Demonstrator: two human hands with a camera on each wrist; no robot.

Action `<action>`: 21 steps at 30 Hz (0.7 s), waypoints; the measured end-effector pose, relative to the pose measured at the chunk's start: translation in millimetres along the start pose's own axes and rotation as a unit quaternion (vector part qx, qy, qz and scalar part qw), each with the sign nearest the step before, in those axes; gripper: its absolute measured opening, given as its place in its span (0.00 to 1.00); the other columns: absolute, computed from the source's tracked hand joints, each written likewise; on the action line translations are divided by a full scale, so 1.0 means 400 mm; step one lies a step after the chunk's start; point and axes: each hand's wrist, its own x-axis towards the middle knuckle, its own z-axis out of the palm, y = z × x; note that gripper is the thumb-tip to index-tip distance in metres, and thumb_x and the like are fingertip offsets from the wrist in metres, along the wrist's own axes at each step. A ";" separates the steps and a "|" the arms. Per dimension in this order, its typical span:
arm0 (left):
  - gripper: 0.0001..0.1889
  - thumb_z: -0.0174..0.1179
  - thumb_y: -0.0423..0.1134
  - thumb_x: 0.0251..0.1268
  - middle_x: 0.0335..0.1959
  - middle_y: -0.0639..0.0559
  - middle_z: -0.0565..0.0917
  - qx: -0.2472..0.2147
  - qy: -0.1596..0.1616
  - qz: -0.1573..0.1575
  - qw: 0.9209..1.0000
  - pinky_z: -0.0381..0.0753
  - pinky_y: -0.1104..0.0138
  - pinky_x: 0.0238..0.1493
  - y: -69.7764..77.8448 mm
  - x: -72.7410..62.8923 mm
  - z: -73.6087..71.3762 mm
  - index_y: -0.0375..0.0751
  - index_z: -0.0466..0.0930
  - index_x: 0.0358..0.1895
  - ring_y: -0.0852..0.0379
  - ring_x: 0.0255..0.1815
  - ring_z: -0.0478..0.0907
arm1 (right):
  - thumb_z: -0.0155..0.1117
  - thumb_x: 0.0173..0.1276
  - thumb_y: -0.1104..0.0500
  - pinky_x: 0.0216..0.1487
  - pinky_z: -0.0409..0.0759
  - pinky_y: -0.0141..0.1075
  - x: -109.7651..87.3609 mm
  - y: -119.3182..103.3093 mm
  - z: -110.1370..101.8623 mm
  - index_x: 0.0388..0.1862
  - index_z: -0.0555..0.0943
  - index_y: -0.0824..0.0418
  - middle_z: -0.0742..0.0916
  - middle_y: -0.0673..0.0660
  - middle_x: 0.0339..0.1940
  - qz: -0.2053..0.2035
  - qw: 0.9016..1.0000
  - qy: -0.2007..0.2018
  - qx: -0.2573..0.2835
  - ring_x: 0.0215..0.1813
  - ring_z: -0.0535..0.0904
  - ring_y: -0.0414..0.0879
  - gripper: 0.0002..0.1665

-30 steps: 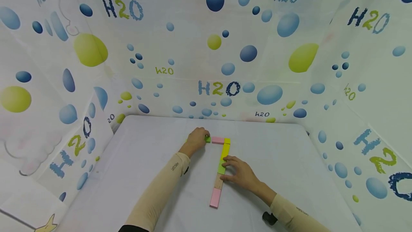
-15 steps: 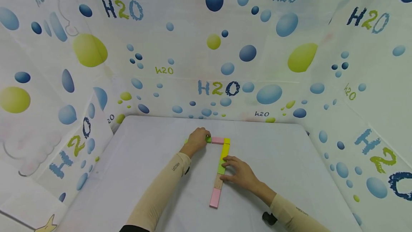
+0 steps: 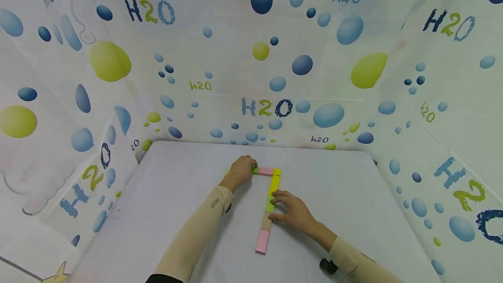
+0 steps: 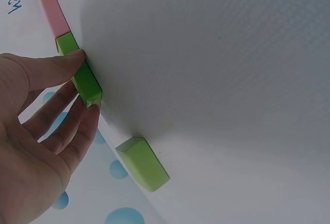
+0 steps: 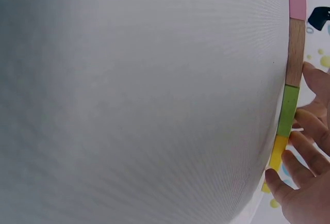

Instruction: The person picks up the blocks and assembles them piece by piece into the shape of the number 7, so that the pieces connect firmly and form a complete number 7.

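Observation:
My left hand [image 3: 240, 173] pinches a green block [image 4: 87, 79] between thumb and fingers. The block's end meets a pink block [image 3: 266, 171], which runs to a yellow block [image 3: 277, 172] at the corner. From there a line comes toward me: a longer yellow block [image 3: 275, 182], a light green block [image 3: 270, 205], a bare wooden block [image 3: 267, 222] and another pink block [image 3: 262, 242]. Along the line's right side rests my right hand [image 3: 294, 212], its spread fingertips touching the light green and wooden blocks without gripping.
Another light green block [image 4: 143, 165] lies apart on the white table [image 3: 177, 165], left of my left hand and mostly hidden by it in the head view. A patterned sheet [image 3: 228, 56] walls the table's back and sides.
The green block in my left hand has shifted slightly right, closing the small gap to the pink block. My right hand and the line of blocks beside it stay put.

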 end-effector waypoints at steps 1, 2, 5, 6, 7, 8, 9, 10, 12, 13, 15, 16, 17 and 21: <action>0.18 0.64 0.26 0.67 0.52 0.48 0.84 0.001 -0.001 0.000 1.000 0.80 0.55 0.64 0.000 0.000 0.000 0.45 0.88 0.57 0.50 0.58 0.79 | 0.83 0.57 0.44 0.70 0.76 0.48 0.000 -0.001 0.000 0.53 0.87 0.54 0.83 0.51 0.67 0.000 1.000 0.000 0.000 0.71 0.78 0.50 0.28; 0.18 0.64 0.26 0.67 0.52 0.48 0.84 0.002 -0.001 0.000 1.000 0.80 0.55 0.64 0.001 0.001 0.000 0.45 0.88 0.57 0.50 0.58 0.79 | 0.83 0.57 0.44 0.70 0.76 0.48 0.000 -0.001 0.000 0.53 0.87 0.54 0.83 0.51 0.67 -0.001 1.000 -0.001 -0.001 0.71 0.78 0.50 0.28; 0.18 0.64 0.26 0.67 0.52 0.48 0.84 0.005 -0.003 0.000 1.000 0.80 0.55 0.64 0.000 0.004 0.002 0.45 0.88 0.57 0.50 0.58 0.79 | 0.83 0.57 0.44 0.71 0.76 0.48 0.001 -0.004 -0.002 0.54 0.87 0.55 0.83 0.51 0.67 -0.001 1.000 -0.001 0.000 0.71 0.78 0.51 0.28; 0.18 0.64 0.26 0.67 0.52 0.48 0.84 0.005 -0.003 0.000 1.000 0.80 0.55 0.64 -0.001 0.005 0.003 0.46 0.88 0.57 0.50 0.58 0.79 | 0.83 0.57 0.45 0.71 0.76 0.48 0.001 -0.004 -0.002 0.54 0.87 0.55 0.83 0.52 0.67 -0.002 1.000 0.000 0.000 0.71 0.78 0.51 0.28; 0.18 0.64 0.26 0.67 0.52 0.48 0.84 0.006 -0.003 0.000 1.000 0.80 0.55 0.64 -0.002 0.006 0.004 0.46 0.88 0.57 0.50 0.58 0.79 | 0.83 0.57 0.45 0.71 0.76 0.48 0.001 -0.004 -0.002 0.54 0.87 0.55 0.83 0.52 0.67 -0.002 1.000 0.001 0.001 0.71 0.78 0.51 0.28; 0.18 0.64 0.26 0.67 0.52 0.48 0.84 0.007 -0.003 0.001 1.000 0.80 0.56 0.64 -0.003 0.007 0.005 0.46 0.88 0.57 0.50 0.58 0.79 | 0.83 0.57 0.45 0.71 0.76 0.48 0.001 -0.004 -0.002 0.54 0.87 0.55 0.83 0.52 0.67 -0.003 1.000 0.002 0.001 0.71 0.78 0.51 0.28; 0.18 0.64 0.26 0.67 0.52 0.48 0.84 0.007 -0.002 0.003 1.000 0.80 0.56 0.64 -0.004 0.007 0.005 0.46 0.88 0.57 0.50 0.57 0.79 | 0.83 0.57 0.45 0.71 0.76 0.48 0.001 -0.005 -0.002 0.53 0.87 0.55 0.83 0.52 0.67 -0.004 1.000 0.002 0.002 0.71 0.78 0.51 0.28; 0.18 0.64 0.26 0.67 0.51 0.48 0.84 0.008 -0.002 0.003 1.000 0.80 0.56 0.64 -0.005 0.008 0.006 0.46 0.88 0.57 0.50 0.57 0.79 | 0.83 0.57 0.45 0.71 0.76 0.48 0.001 -0.004 -0.002 0.53 0.87 0.55 0.83 0.52 0.67 -0.005 1.000 0.003 0.003 0.71 0.78 0.51 0.28; 0.18 0.64 0.26 0.68 0.51 0.48 0.84 0.008 0.002 0.006 1.000 0.81 0.56 0.63 -0.005 0.008 0.007 0.46 0.88 0.57 0.50 0.56 0.79 | 0.83 0.57 0.46 0.71 0.76 0.49 0.001 -0.004 -0.001 0.53 0.87 0.55 0.83 0.52 0.67 -0.007 1.000 0.003 0.004 0.71 0.78 0.51 0.28; 0.18 0.64 0.26 0.68 0.50 0.48 0.84 0.009 0.003 0.007 1.000 0.81 0.56 0.63 -0.005 0.008 0.007 0.46 0.88 0.57 0.50 0.56 0.79 | 0.83 0.58 0.46 0.71 0.76 0.48 0.001 -0.004 -0.001 0.53 0.87 0.55 0.83 0.52 0.67 -0.007 1.000 0.003 0.005 0.71 0.78 0.51 0.27; 0.18 0.64 0.26 0.68 0.50 0.48 0.84 0.010 0.006 0.008 1.000 0.81 0.56 0.63 -0.006 0.009 0.008 0.46 0.88 0.57 0.50 0.56 0.79 | 0.83 0.58 0.46 0.70 0.76 0.49 0.001 -0.004 0.000 0.53 0.87 0.55 0.83 0.52 0.67 -0.008 1.000 0.003 0.005 0.71 0.78 0.51 0.27; 0.18 0.63 0.27 0.68 0.50 0.48 0.84 0.011 0.005 0.008 1.000 0.81 0.56 0.63 -0.006 0.010 0.009 0.46 0.88 0.57 0.50 0.56 0.79 | 0.83 0.58 0.46 0.70 0.76 0.49 0.001 -0.004 0.000 0.53 0.87 0.55 0.83 0.53 0.67 -0.008 1.000 0.003 0.005 0.71 0.78 0.51 0.27; 0.18 0.63 0.27 0.68 0.51 0.48 0.83 0.011 0.004 0.008 1.000 0.80 0.56 0.63 -0.007 0.010 0.010 0.46 0.88 0.57 0.50 0.57 0.79 | 0.84 0.58 0.46 0.70 0.76 0.49 0.000 -0.004 -0.001 0.53 0.87 0.56 0.83 0.53 0.67 -0.009 1.000 0.003 0.004 0.70 0.78 0.51 0.28; 0.19 0.64 0.27 0.67 0.52 0.48 0.83 0.009 -0.002 0.004 1.000 0.80 0.56 0.64 -0.012 0.013 0.012 0.47 0.88 0.58 0.50 0.58 0.78 | 0.83 0.58 0.46 0.70 0.76 0.49 -0.001 -0.005 -0.002 0.54 0.87 0.56 0.83 0.53 0.67 -0.010 1.000 0.004 0.005 0.70 0.78 0.51 0.28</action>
